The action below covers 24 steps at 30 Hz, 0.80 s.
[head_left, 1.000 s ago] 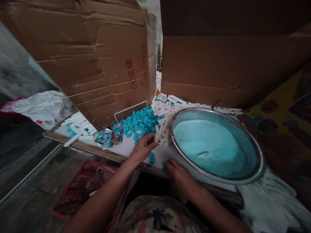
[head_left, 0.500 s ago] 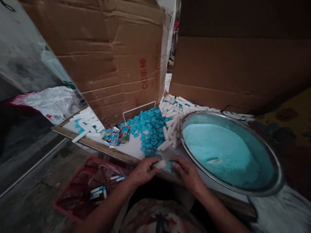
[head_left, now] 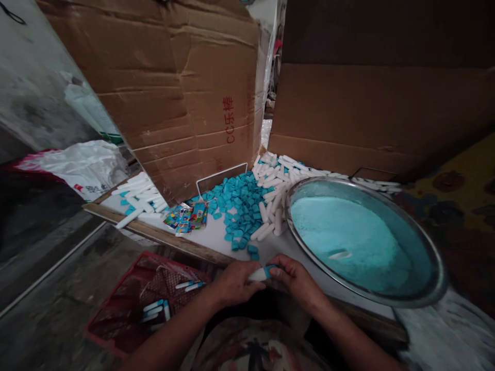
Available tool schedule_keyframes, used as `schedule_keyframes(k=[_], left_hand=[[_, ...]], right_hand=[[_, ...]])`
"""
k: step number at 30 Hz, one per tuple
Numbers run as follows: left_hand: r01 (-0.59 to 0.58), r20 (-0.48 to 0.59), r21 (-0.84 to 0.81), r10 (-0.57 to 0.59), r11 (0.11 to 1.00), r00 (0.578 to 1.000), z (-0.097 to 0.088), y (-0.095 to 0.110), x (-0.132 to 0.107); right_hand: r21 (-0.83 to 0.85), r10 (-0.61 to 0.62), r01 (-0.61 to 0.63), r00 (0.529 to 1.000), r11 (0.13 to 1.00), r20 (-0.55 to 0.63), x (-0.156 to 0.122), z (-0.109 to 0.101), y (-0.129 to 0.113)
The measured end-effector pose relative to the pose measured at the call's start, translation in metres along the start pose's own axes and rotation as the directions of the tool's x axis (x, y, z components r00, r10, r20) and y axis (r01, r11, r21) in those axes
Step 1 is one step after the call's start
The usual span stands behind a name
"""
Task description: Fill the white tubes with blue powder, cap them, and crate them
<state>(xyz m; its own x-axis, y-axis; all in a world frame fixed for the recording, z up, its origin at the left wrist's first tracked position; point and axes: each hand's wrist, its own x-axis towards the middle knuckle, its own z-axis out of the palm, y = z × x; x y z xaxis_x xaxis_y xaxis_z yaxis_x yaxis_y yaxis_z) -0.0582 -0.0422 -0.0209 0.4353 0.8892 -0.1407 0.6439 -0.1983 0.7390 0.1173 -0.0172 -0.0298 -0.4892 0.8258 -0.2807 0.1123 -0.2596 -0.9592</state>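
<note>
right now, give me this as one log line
left hand: holds white cylindrical tube | right hand: fingers on short blue cap at tube's end

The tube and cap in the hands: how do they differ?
The tube is white; the cap is blue. The left hand grips the tube; the right hand pinches the cap. What shows of the tube is longer than the cap. Both are held and touch each other.

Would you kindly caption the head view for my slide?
Left hand holds a white tube; right hand grips the blue cap at its end.
</note>
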Motion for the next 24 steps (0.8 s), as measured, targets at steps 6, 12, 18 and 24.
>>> schedule_keyframes(k=[6, 12, 18, 24], left_hand=[[0.181, 0.01, 0.381, -0.2, 0.907, 0.98, 0.012, 0.003, 0.008], [0.172, 0.062, 0.478, -0.229, 0.861, 0.971, 0.01, 0.004, 0.011], [0.202, 0.059, 0.476, -0.261, 0.856, 0.964, 0.011, 0.002, 0.006], [0.288, -0.037, 0.369, -0.295, 0.884, 0.955, 0.001, -0.012, -0.006]], right_hand=[[0.021, 0.163, -0.163, 0.986, 0.986, 0.035, 0.004, 0.003, 0.004], [0.103, 0.261, -0.265, 0.964, 0.959, 0.049, 0.013, 0.008, 0.001], [0.032, 0.24, -0.241, 0.97, 0.97, 0.029, 0.021, 0.021, 0.014], [-0.072, 0.064, -0.059, 0.996, 0.996, 0.068, 0.03, 0.027, 0.008]])
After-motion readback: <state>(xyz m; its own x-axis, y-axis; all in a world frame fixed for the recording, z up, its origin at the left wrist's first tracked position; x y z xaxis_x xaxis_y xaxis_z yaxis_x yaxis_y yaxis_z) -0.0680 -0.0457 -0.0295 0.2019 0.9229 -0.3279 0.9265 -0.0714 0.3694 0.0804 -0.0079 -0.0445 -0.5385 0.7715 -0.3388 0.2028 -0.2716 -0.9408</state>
